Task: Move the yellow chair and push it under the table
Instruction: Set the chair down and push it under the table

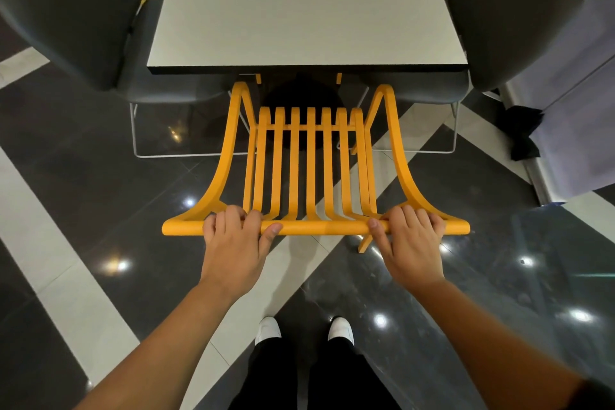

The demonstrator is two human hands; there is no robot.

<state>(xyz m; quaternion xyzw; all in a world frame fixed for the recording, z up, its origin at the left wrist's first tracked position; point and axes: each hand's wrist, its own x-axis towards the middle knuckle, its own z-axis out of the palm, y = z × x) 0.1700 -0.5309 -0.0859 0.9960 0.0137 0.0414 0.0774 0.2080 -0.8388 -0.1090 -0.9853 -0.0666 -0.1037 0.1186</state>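
Observation:
The yellow chair (311, 160) stands in front of me with its slatted back facing me. Its seat is hidden beneath the near edge of the white table (299, 27), and only the armrest tops show below that edge. My left hand (234, 236) grips the chair's top rail left of centre, fingers curled over it. My right hand (411, 235) grips the same rail right of centre. One yellow rear leg shows under the rail near my right hand.
A grey upholstered chair (76, 20) stands at the table's left side and another grey chair (512, 17) at its right, both on thin white wire legs. A pale wall panel (572, 130) is at far right. My white shoes (303, 329) stand on glossy dark and white floor tiles.

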